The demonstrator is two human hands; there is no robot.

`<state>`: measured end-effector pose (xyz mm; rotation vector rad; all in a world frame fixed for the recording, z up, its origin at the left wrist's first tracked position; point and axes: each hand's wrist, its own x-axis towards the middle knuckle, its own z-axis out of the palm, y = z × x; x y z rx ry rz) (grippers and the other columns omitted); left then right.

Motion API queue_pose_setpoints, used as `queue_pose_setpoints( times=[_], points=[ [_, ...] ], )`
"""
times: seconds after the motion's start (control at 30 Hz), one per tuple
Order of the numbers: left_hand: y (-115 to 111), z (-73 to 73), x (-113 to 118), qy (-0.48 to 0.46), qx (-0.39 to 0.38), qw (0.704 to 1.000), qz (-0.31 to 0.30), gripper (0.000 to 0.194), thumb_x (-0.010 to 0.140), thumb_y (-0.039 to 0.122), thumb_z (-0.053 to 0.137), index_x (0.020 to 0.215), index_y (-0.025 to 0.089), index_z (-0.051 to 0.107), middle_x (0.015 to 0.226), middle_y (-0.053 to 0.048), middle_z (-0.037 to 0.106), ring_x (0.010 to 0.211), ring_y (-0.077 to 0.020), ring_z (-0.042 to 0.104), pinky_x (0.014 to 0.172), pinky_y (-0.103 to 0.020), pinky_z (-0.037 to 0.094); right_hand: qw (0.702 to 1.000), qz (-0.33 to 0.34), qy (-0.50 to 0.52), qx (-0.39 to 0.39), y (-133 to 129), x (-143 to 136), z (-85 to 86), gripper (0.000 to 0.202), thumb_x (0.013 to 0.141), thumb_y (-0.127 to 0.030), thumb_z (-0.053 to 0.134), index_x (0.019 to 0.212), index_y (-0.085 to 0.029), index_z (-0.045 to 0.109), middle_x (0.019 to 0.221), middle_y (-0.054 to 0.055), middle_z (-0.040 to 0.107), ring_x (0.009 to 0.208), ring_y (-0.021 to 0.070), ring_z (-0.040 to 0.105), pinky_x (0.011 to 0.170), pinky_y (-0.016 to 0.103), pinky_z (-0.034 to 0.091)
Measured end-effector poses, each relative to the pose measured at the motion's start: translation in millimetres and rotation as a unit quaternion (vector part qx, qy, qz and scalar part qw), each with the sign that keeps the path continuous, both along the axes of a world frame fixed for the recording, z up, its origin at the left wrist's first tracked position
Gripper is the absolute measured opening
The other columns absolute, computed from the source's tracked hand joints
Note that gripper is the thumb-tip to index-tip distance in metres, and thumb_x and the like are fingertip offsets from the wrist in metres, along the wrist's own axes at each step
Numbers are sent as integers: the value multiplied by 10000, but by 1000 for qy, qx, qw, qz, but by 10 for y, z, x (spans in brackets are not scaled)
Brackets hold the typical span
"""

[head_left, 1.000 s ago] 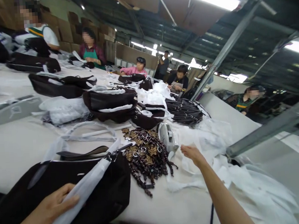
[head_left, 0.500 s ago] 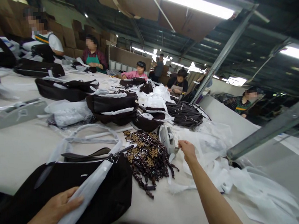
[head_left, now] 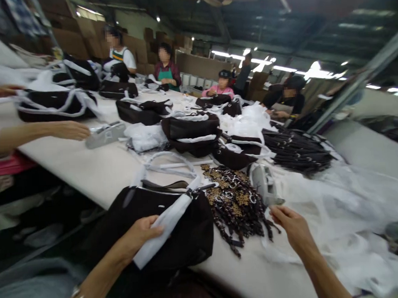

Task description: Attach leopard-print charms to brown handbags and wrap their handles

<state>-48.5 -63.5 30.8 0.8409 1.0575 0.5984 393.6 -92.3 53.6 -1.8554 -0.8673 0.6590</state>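
Note:
A dark brown handbag lies in front of me at the table's near edge. Its strap is wrapped in white paper, and my left hand is closed round this wrapped part above the bag's front. My right hand is raised in a pinch just below a grey tape dispenser; what lies between its fingertips is too small to make out. Between the two hands sits a heap of dark braided bag charms with gold flower-shaped pieces and silver rings.
White wrapping sheets cover the right side. Behind are more wrapped handbags and a bundle of dark straps. From the left, a co-worker's hand reaches toward another tape dispenser. Several people work across the table.
The view has swung left, bringing co-workers' arms in at the left. My right hand has come down from beside the tape dispenser to below it. The left hand keeps hold of the wrapped strap.

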Motion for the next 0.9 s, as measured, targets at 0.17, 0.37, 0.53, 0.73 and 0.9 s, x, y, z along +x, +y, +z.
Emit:
queue_pose_setpoints(
  times=[0.17,0.37,0.53,0.73,0.9],
  points=[
    [-86,20,75,5,41,998,38,521,586,444,826,942,98,669,809,-40,698,656,-139,582,604,-216,414,944,300,138,11,-5,-1504,460,617,743,-374,747,1287,-178,531,669,-32,665,629,138,600,664,270,495],
    [-184,80,147,92,138,986,36,317,731,331,673,937,91,655,769,-7,662,668,-148,563,608,-227,393,919,364,149,24,66,-2606,298,277,758,-305,699,956,-201,536,610,-58,605,576,130,564,590,241,454],
    [-229,215,182,218,252,943,30,240,816,285,553,943,137,694,859,-20,704,782,-185,606,721,-245,423,939,342,36,-13,250,-2622,121,198,734,-302,686,787,-209,519,597,-51,586,547,128,547,535,230,412],
    [-266,267,216,235,273,932,44,246,826,239,501,951,171,701,903,-13,723,821,-187,630,762,-233,421,929,362,-26,-78,366,-2572,72,208,722,-322,683,696,-210,509,548,-50,585,488,110,519,492,217,369],
    [-254,143,200,179,244,952,48,219,791,221,510,905,148,682,849,-7,698,807,-185,606,721,-238,413,908,382,-124,-117,423,-2539,65,249,717,-384,703,677,-218,521,538,-34,605,504,129,539,501,228,342]
  ],
)
